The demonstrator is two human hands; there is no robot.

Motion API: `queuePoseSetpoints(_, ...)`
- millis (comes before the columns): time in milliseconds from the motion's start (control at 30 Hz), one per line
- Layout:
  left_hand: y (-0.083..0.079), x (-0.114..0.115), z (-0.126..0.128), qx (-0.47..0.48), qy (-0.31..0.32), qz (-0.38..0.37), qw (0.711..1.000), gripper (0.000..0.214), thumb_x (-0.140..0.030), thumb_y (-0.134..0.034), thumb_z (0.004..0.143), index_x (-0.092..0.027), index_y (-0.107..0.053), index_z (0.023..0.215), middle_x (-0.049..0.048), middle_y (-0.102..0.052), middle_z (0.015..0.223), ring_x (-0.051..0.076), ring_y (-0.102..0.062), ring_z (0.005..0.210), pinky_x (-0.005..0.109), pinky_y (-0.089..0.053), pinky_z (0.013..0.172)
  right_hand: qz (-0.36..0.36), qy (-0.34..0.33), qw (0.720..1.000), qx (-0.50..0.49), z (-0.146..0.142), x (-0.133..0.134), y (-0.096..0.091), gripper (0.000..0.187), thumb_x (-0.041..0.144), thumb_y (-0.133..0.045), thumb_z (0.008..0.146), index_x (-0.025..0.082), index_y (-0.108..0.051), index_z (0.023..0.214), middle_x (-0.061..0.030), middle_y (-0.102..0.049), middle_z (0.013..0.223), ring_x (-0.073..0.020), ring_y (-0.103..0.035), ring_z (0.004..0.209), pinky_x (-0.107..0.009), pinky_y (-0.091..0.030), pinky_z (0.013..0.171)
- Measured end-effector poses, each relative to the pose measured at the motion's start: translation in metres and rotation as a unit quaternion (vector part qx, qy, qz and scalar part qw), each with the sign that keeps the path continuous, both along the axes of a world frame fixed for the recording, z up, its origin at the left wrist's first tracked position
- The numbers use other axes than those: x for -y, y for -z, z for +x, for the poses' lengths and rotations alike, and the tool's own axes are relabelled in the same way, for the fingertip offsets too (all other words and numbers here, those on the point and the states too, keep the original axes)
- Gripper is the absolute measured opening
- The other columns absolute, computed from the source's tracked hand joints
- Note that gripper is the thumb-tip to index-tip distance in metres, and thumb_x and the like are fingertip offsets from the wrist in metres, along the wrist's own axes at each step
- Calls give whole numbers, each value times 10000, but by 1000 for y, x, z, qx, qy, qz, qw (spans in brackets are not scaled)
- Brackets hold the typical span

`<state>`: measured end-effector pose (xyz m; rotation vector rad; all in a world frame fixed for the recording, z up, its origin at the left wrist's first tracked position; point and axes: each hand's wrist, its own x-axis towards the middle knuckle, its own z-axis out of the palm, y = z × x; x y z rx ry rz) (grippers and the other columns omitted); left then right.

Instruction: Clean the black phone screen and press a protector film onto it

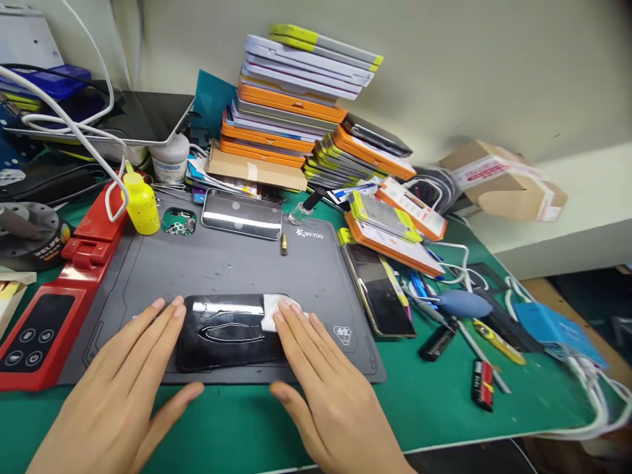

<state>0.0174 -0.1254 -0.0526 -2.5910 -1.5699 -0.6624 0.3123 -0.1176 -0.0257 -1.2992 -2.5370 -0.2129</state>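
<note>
A black phone [228,332] lies screen-up on the grey work mat [232,263]. My left hand [123,388] rests flat at the phone's left end, fingers stretched out and touching its edge. My right hand [320,388] lies flat at the phone's right end, its fingertips pressing a small white cloth [271,309] onto the glass. Neither hand grips anything.
A second phone [241,214] lies at the mat's far edge beside a yellow bottle [141,204]. A red device [54,309] sits left. Stacked phone-part boxes [296,99] stand behind. Another phone [380,293], tools and cables [459,316] crowd the green mat on the right.
</note>
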Motion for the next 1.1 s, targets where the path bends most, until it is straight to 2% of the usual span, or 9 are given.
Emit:
queuePoseSetpoints(133, 1, -1, -2, -9, 7, 15, 1000, 685, -428, -471, 1147, -176, -281, 1755, 43, -400, 1785, 261, -433, 1605, 360, -212, 1393, -15, 4, 1000, -5, 0, -7, -3, 642, 414, -404, 1170, 18, -388, 1675, -169, -498, 1698, -270, -413, 1629, -461, -499, 1269)
queuePoseSetpoints(233, 4, -1, -4, -18, 4, 39, 999, 691, -460, -484, 1140, -176, -311, 1746, 49, -407, 1782, 263, -474, 1579, 356, -224, 1389, -8, -40, 998, 36, 11, 15, 0, 691, 453, -343, 1171, -18, -369, 1676, -187, -526, 1674, -294, -384, 1642, -453, -485, 1273)
queuePoseSetpoints(333, 7, -1, -6, -28, -11, 31, 999, 714, -527, -474, 1136, -189, -315, 1744, 46, -449, 1759, 267, -535, 1531, 355, -305, 1351, 1, -64, 996, 63, 13, 24, 1, 681, 439, -390, 1154, -42, -434, 1635, -205, -563, 1639, -309, -394, 1636, -449, -462, 1287)
queuePoseSetpoints(433, 8, -2, -8, -34, -16, 30, 999, 740, -586, -451, 1131, -199, -309, 1746, 41, -471, 1745, 273, -575, 1490, 367, -393, 1291, -1, -41, 999, 34, -3, 5, -3, 653, 456, -422, 1157, -33, -512, 1580, -202, -543, 1655, -303, -415, 1626, -453, -473, 1282)
queuePoseSetpoints(567, 5, -2, -10, -34, -13, 25, 999, 719, -569, -430, 1144, -218, -284, 1754, 26, -433, 1768, 261, -572, 1490, 372, -428, 1263, -11, -9, 1000, 5, -22, -17, -9, 642, 459, -414, 1165, -24, -519, 1575, -192, -521, 1672, -291, -455, 1604, -457, -484, 1276)
queuePoseSetpoints(667, 3, -1, -10, -29, -4, 16, 999, 733, -556, -443, 1145, -191, -269, 1756, 37, -399, 1786, 254, -537, 1526, 359, -401, 1286, -10, -44, 999, 31, -16, 0, -8, 704, 510, -408, 1154, -53, -522, 1560, -223, -521, 1663, -324, -411, 1624, -466, -478, 1277)
queuePoseSetpoints(800, 2, 1, -7, -16, -1, 13, 1000, 723, -498, -497, 1140, -187, -274, 1754, 51, -429, 1770, 257, -533, 1539, 351, -424, 1280, -4, -96, 992, 75, -5, 17, -9, 671, 476, -468, 1132, -48, -550, 1543, -224, -572, 1618, -341, -403, 1622, -462, -453, 1290)
queuePoseSetpoints(1000, 0, -2, -6, -3, -21, -5, 1000, 760, -581, -468, 1128, -193, -281, 1754, 80, -513, 1713, 296, -631, 1449, 395, -568, 1157, -37, -48, 998, 26, -35, -27, -23, 621, 447, -348, 1179, -6, -583, 1534, -189, -533, 1646, -310, -518, 1550, -454, -531, 1228)
queuePoseSetpoints(1100, -1, -1, -7, -1, -26, -16, 1000, 761, -563, -493, 1124, -203, -274, 1757, 67, -506, 1719, 291, -635, 1440, 393, -566, 1155, -29, -71, 997, 24, -34, -19, -19, 689, 524, -356, 1170, -24, -605, 1507, -208, -551, 1627, -322, -510, 1554, -446, -508, 1247)
